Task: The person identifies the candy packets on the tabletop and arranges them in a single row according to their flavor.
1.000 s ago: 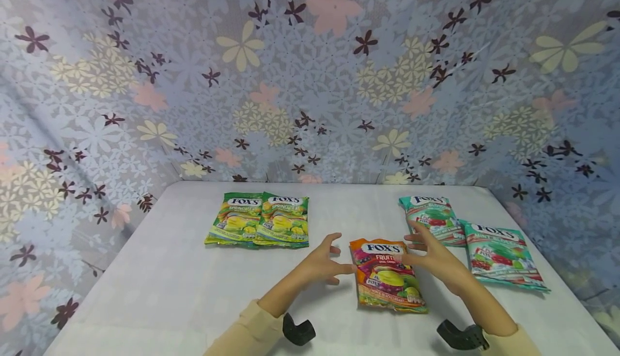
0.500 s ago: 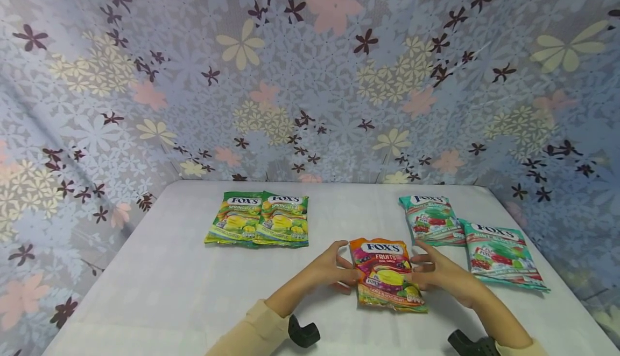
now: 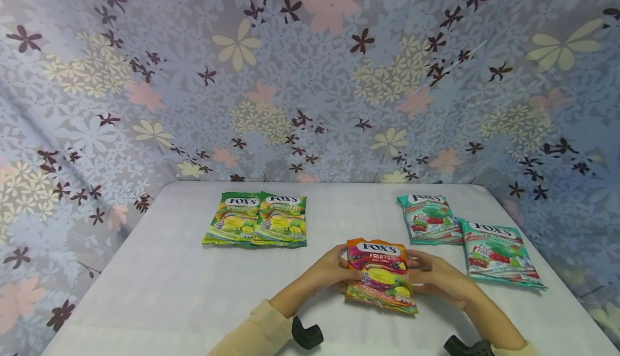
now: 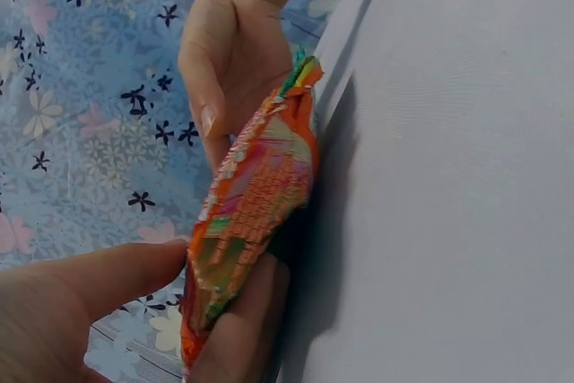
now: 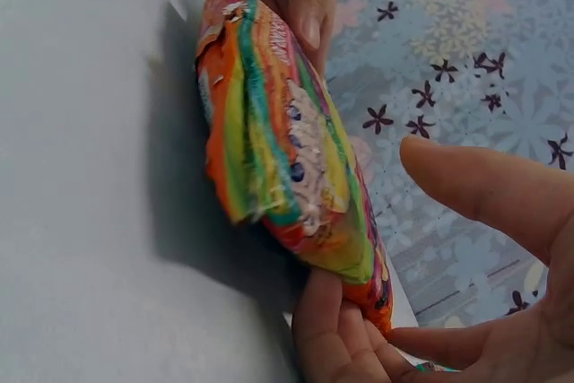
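Note:
An orange candy bag (image 3: 380, 272) lies between my two hands, labelled FOX'S FRUITS. My left hand (image 3: 329, 270) pinches its left side; in the left wrist view, the thumb (image 4: 134, 275) is on the printed face and fingers (image 4: 247, 325) reach underneath. My right hand (image 3: 438, 278) holds the right side, with fingers (image 5: 327, 320) under the bag in the right wrist view. Seen from the wrists, the bag stands tilted close over the white table, a shadow beside it. Fingertips under the bag are partly hidden.
Two overlapping green Spring Tea bags (image 3: 281, 221) lie at the back left of the white table (image 3: 169, 291). To the right are two teal Mint Blossom bags (image 3: 501, 253), one behind the other. A floral cloth (image 3: 310, 103) rises behind the table.
My hands have come in from both sides and taken hold of the orange candy bag. It has shifted slightly left and tilted. The other bags stay put.

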The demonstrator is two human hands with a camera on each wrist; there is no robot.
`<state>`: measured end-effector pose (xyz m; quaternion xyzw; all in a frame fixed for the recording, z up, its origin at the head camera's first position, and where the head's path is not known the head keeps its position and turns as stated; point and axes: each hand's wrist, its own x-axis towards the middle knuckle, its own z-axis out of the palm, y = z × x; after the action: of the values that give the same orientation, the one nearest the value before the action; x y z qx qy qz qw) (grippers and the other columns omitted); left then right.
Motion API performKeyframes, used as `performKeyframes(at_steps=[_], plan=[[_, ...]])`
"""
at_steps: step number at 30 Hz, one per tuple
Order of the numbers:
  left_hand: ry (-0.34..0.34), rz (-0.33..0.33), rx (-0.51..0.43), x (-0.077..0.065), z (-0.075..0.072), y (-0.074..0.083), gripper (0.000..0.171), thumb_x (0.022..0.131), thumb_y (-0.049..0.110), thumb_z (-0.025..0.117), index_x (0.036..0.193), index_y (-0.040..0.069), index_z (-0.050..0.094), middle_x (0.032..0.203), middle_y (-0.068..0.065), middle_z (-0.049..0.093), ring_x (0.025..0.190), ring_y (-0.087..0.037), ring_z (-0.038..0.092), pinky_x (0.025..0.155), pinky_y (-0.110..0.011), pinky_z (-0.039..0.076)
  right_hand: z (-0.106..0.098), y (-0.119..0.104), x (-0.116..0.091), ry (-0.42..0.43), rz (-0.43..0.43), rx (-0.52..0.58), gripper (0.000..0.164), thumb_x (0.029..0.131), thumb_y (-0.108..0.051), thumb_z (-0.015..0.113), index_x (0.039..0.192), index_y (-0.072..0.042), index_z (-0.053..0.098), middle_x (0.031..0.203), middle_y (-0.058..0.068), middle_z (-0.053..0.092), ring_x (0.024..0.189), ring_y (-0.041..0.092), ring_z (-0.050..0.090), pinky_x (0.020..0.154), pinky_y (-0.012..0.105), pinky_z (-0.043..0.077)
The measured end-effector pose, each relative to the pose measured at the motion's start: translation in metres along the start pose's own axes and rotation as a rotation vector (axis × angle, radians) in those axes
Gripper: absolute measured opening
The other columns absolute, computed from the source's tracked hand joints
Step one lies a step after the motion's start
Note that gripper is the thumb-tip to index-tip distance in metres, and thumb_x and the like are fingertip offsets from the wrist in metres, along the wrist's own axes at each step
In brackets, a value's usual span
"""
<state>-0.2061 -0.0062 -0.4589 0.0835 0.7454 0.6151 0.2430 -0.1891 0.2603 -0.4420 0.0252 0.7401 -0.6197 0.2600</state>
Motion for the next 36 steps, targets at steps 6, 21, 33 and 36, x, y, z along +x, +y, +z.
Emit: performKeyframes(at_steps=[6, 21, 33, 36], plan=[[0.017, -0.006, -0.018, 0.000, -0.001, -0.002, 0.078, 0.083, 0.008, 0.076, 0.146, 0.002, 0.029, 0.090, -0.010, 0.064, 0.071, -0.023, 0.067, 0.058, -0.035, 0.057, 0.004, 0.000, 0.000, 0.011, -0.007, -0.001, 0.084, 0.085, -0.008, 0.067, 0.147, 0.013, 0.014, 0.139, 0.032, 0.027, 0.119, 0.037, 0.044, 0.091, 0.043, 0.049], [0.108, 0.068, 0.004, -0.006, -0.019, 0.002, 0.087, 0.080, 0.009, 0.079, 0.148, 0.012, 0.025, 0.100, -0.012, 0.058, 0.082, -0.023, 0.064, 0.065, -0.039, 0.057, 0.019, -0.005, 0.011, -0.065, -0.083, 0.087, 0.099, 0.087, -0.008, 0.067, 0.157, -0.019, -0.003, 0.148, 0.037, 0.022, 0.122, 0.036, 0.049, 0.095, 0.047, 0.045], [0.154, 0.164, 0.011, -0.009, -0.033, 0.017, 0.089, 0.081, 0.007, 0.078, 0.149, 0.018, 0.022, 0.109, -0.017, 0.054, 0.080, -0.028, 0.068, 0.075, -0.042, 0.055, 0.038, -0.021, 0.022, -0.014, -0.169, 0.195, 0.106, 0.083, 0.002, 0.065, 0.155, -0.036, -0.003, 0.147, 0.029, 0.020, 0.119, 0.040, 0.047, 0.092, 0.046, 0.047], [0.169, 0.164, 0.043, -0.009, -0.036, 0.017, 0.089, 0.082, 0.008, 0.077, 0.149, 0.018, 0.021, 0.110, -0.017, 0.055, 0.079, -0.026, 0.067, 0.077, -0.042, 0.054, 0.042, -0.025, 0.023, 0.013, -0.181, 0.196, 0.107, 0.081, 0.005, 0.065, 0.155, -0.035, -0.001, 0.146, 0.028, 0.025, 0.118, 0.039, 0.048, 0.091, 0.045, 0.048]])
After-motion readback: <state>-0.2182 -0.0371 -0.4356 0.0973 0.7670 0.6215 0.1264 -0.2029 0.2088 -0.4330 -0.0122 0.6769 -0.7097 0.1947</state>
